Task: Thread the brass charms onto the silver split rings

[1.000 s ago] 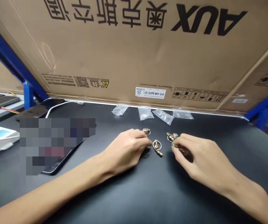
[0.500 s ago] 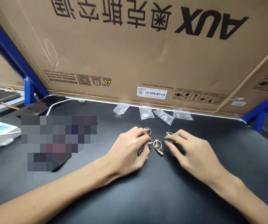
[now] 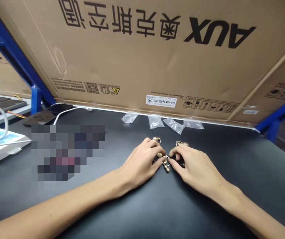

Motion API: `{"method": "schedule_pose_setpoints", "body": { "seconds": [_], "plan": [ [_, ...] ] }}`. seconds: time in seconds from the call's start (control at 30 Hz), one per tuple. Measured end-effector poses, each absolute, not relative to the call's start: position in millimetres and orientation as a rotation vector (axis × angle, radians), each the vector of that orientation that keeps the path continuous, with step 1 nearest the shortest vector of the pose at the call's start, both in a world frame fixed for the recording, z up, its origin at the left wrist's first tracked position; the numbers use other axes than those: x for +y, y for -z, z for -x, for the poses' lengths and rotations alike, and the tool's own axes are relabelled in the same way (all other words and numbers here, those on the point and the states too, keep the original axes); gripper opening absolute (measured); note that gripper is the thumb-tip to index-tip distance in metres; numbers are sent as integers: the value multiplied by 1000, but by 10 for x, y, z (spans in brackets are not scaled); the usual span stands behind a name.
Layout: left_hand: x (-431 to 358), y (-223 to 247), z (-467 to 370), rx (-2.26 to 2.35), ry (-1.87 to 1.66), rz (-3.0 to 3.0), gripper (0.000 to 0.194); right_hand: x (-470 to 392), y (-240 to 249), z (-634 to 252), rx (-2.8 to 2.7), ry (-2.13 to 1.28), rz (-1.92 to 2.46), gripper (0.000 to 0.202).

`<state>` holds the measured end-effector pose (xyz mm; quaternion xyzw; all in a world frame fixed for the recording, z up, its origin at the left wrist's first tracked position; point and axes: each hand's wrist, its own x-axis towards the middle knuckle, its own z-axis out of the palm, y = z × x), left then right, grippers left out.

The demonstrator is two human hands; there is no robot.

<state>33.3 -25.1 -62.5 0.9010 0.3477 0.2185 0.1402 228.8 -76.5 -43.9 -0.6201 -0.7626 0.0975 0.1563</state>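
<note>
While both bare hands meet over the matte black tabletop (image 3: 132, 212), a keyring (image 3: 166, 162) lies between their fingertips: a thin, shiny metal hoop with small, rounded, bronze-coloured pendants, one bulbous piece pointing toward the wearer. Other ring-and-charm pieces lie close by, one (image 3: 156, 139) just beyond the left fingers and another (image 3: 181, 143) beyond the right, partly covered by that hand. Crinkled, clear plastic bags (image 3: 154, 121) form a loose row near the table's far edge, below the smooth brown cardboard box (image 3: 132, 66) with its bold black print.

The left hand (image 3: 142, 159) arches palm down, its forearm slanting in from the lower left; thumb and index are slightly parted at the hoop's left side. The right hand (image 3: 198, 166) mirrors it, wrist extended and fingers curved, with a small gap between thumb and index at the right side. Whether either hand pinches the hoop or merely touches it, I cannot tell.
</note>
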Motion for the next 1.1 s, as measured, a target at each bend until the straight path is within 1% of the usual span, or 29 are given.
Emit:
{"method": "schedule_pose_setpoints", "body": {
  "seconds": [0.3, 0.43, 0.53, 0.6, 0.67, 0.73, 0.93, 1.03, 1.1],
  "plan": [
    [-271, 619, -327, 920, -687, -2577, 21, -746, 412, -2332, -2132, -354, 1810, 11],
    [-291, 575, -318, 854, -850, -2494, 25, -760, 375, -2391, -2061, -361, 1592, 7],
    [-306, 526, -322, 810, -947, -2401, 18, -799, 344, -2397, -2032, -286, 1413, 9],
    [-319, 486, -329, 804, -959, -2292, 15, -821, 333, -2385, -2013, -208, 1335, 10],
    [-336, 446, -338, 821, -922, -2145, 16, -833, 327, -2371, -1968, -185, 1318, 12],
    [-351, 413, -348, 816, -877, -1976, 18, -835, 321, -2355, -1893, -241, 1358, 14],
    [-348, 386, -368, 752, -788, -1590, 25, -838, 315, -2268, -1881, -645, 1422, 27],
    [-337, 373, -369, 759, -772, -1511, 27, -841, 333, -2234, -1859, -732, 1419, 25],
    [-329, 362, -365, 772, -763, -1484, 28, -837, 350, -2236, -1843, -713, 1437, 25]
  ]
}}
